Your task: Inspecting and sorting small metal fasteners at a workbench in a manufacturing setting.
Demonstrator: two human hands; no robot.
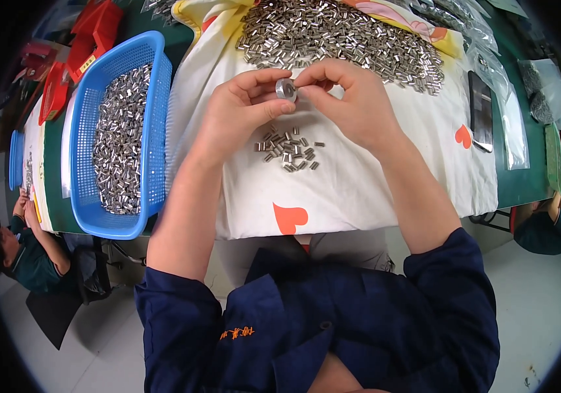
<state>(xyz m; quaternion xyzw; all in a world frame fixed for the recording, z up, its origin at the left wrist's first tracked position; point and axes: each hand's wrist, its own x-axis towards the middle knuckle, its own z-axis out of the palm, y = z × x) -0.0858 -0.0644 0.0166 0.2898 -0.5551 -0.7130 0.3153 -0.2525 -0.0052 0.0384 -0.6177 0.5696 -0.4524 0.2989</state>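
My left hand pinches a round, thick metal ring between thumb and fingers, its face turned toward the right. Close against that face, the thumb and forefinger of my right hand are pressed together; whatever they hold is too small to make out. Just below both hands lies a loose group of small shiny metal cylinders on the white cloth. A far larger heap of the same sort of cylinders spreads over the cloth beyond my hands.
On the left stands a blue plastic basket holding many metal cylinders. Red bins are behind it. A dark phone and clear plastic bags lie at the right. Co-workers sit at far left and far right.
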